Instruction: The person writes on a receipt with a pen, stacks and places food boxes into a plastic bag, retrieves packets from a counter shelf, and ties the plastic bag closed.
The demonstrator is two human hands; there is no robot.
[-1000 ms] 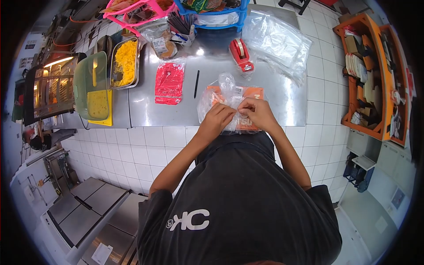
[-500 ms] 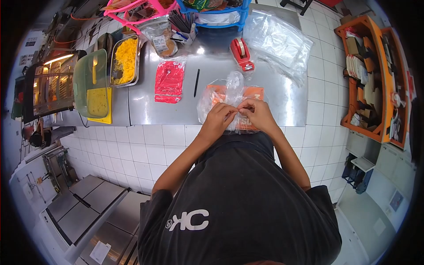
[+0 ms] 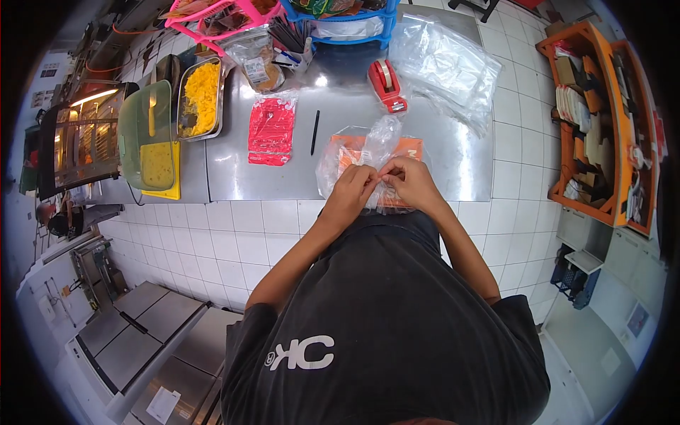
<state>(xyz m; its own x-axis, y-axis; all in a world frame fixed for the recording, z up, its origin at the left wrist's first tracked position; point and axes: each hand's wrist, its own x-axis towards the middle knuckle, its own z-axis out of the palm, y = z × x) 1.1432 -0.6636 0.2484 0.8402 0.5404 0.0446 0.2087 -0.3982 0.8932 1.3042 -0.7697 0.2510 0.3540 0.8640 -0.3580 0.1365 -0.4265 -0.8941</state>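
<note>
A clear plastic bag (image 3: 382, 138) lies around an orange and white package (image 3: 409, 147) at the table's front edge. My left hand (image 3: 355, 189) pinches the bag's gathered plastic, its fingertips close to those of my right hand (image 3: 409, 182), which pinches the plastic too. Above the hands the loose top of the bag stands up, leaning slightly to the right. Just beyond the package is a red tape dispenser (image 3: 387, 86). To the left lie a black pen (image 3: 315, 133) and a pink-red packet (image 3: 271, 131).
Clear plastic bags (image 3: 450, 67) are stacked at the back right of the metal table (image 3: 248, 191). Blue (image 3: 386, 32) and pink baskets (image 3: 248, 18) stand at the back. A tray of yellow food (image 3: 200, 99) and a green lid (image 3: 134, 138) are left; an orange shelf (image 3: 602, 188) is right.
The bag's loose top has risen and tipped to the right. Both hands stay close together at the bag, with small finger movements.
</note>
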